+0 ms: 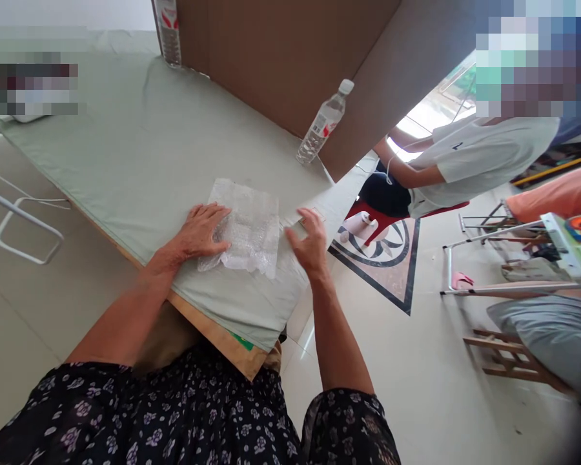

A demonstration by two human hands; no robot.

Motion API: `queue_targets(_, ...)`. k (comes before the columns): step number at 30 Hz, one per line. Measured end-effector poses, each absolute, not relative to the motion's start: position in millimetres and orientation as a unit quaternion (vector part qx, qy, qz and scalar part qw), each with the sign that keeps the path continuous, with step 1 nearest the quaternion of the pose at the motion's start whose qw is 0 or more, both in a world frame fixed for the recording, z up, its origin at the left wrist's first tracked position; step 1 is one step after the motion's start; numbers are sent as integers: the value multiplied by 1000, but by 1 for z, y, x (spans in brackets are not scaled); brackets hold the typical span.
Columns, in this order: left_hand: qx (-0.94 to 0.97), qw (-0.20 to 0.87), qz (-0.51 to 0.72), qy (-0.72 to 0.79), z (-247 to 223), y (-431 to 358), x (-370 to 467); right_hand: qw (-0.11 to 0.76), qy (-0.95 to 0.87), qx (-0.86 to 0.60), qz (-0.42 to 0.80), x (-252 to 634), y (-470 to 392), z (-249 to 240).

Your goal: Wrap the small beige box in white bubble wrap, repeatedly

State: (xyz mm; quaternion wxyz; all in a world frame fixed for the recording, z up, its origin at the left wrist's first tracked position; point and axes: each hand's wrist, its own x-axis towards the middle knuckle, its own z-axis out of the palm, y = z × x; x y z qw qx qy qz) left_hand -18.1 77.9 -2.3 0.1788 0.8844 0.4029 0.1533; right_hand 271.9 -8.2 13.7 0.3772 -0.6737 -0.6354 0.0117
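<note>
A sheet of clear bubble wrap (252, 223), perhaps folded or a pouch, lies flat on the cloth-covered table (126, 142) near its front corner. My left hand (201, 231) rests on the wrap's left edge, fingers stretched out and thumb apart. To the right of the wrap, my right hand (310, 242) hovers near the table edge with its fingers spread and slightly curved. Nothing shows in its grasp. A small flat item, too small to make out, lies partly behind the right fingers.
A water bottle (322, 123) stands before a large brown cardboard panel (281, 58); another bottle (169, 32) stands at its left end. A person in a white shirt (494, 161) sits beyond the panel. A wooden stool (513, 358) and folding table (494, 289) are at right.
</note>
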Motion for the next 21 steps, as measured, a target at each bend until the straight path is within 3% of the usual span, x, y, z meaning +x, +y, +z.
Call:
queue_targets(4, 890, 186, 128, 397, 0, 81, -21, 224, -744, -615, 131, 229, -11, 16)
queue_targets(7, 894, 186, 93, 397, 4, 84, -30, 179, -752, -616, 154, 228, -17, 9)
queue_targets(12, 897, 182, 45, 401, 12, 82, -50, 209, -747, -612, 157, 245, -28, -1)
queue_targets(17, 888, 158, 106, 418, 24, 72, -43, 291, -674, -669, 117, 250, -9, 1)
queue_targets(21, 900, 146, 120, 393, 29, 66, -21, 292, -630, -716, 69, 251, 24, 0)
